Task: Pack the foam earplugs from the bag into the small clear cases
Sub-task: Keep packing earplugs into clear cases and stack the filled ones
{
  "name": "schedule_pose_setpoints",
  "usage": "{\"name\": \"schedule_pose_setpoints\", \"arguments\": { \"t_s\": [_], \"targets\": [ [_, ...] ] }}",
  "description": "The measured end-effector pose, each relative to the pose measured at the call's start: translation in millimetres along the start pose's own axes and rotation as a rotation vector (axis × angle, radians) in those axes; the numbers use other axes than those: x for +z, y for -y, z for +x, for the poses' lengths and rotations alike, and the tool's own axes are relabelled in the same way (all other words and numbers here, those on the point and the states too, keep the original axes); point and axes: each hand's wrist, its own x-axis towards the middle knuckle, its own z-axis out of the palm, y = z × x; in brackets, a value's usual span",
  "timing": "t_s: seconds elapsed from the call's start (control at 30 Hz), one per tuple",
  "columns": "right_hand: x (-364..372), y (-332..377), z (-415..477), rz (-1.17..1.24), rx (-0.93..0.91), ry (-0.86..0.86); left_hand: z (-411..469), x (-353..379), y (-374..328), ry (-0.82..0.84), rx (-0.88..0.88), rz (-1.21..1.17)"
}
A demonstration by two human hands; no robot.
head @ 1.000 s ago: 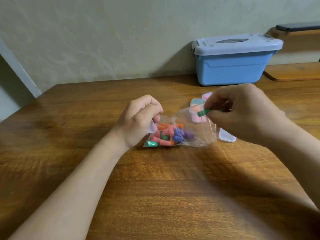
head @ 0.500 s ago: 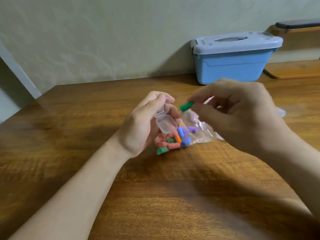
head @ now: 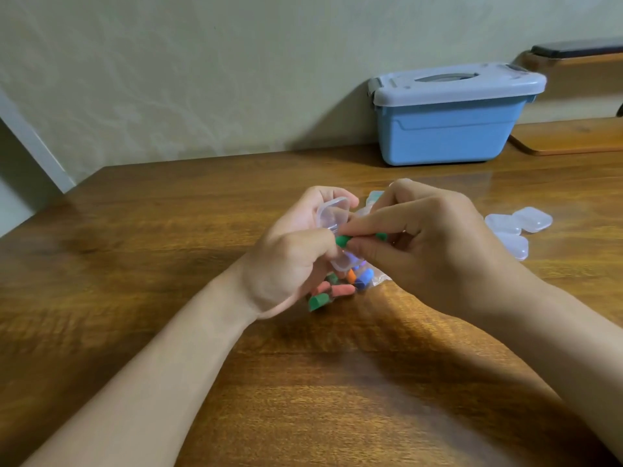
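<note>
A broad wooden table [head: 135,237] with a glossy, streaked brown grain carries everything. At its far edge, toward the right far corner, stands a blue plastic storage box [head: 445,133], rectangular with rounded corners, under a pale lid with a recessed handle.

Over the middle of the table the two bare hands meet. The left hand [head: 290,261] curls round a small clear case [head: 332,214], a rounded-square hinged shell of hard plastic, held open with its lid standing up. The right hand [head: 438,244] pinches a green foam earplug [head: 343,241] between thumb and forefinger, its blunt, matte tip poking out just beside the open case.

Beneath both hands, on the wood, lies the thin crinkled plastic bag [head: 379,279], mostly hidden. Through it show the loose earplugs [head: 340,289]: stubby, soft-looking cylinders in pink, orange, blue and green, heaped together.

Nearer the right edge sit the spare cases [head: 519,227], a small cluster of frosted-clear squares touching one another, flat on the table.
</note>
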Motion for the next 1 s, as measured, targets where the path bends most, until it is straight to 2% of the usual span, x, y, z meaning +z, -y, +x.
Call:
{"name": "schedule_pose_setpoints", "arguments": {
  "t_s": [0.13, 0.3, 0.4, 0.5, 0.63, 0.77, 1.0],
  "targets": [
    [0.3, 1.8, -0.7, -0.049, 0.014, 0.027, 0.5, 2.4, 0.8, -0.028, -0.002, 0.086],
    [-4.0, 6.5, 2.0, 0.038, 0.129, -0.023, 2.7, -0.1, -0.5, -0.117, -0.014, -0.023],
    [-7.1, 9.0, 3.7, 0.044, 0.133, -0.064, 3.2, -1.6, -2.4, -0.149, -0.036, -0.068],
    [-7.5, 11.3, 3.7, 0.053, 0.089, -0.040, 2.9, -1.4, -2.5, -0.139, -0.056, -0.095],
    [-3.0, 8.7, -0.9, 0.160, 0.032, 0.072, 2.3, -2.7, -0.9, -0.099, -0.070, -0.125],
    [1.8, 3.1, -1.6, 0.071, -0.021, 0.014, 0.7, -2.6, -2.6, -0.072, -0.081, -0.154],
    [0.3, 3.0, -2.2, 0.175, 0.070, -0.049, 0.5, -0.7, -3.6, -0.090, -0.074, -0.178]
  ]
}}
